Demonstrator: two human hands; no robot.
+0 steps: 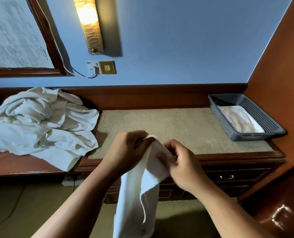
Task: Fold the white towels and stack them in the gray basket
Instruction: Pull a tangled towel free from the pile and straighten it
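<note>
A beige-topped wooden tabletop (177,127) is carrying a crumpled heap of white towels (39,121) at left. A limp white towel (137,194) is hanging before it. A gray perforated plastic basket (256,136) at right is holding a folded white towel (240,121). The left hand (125,150) and right hand (182,162) are pinching the limp towel's top with curled fingers (170,145).
</note>
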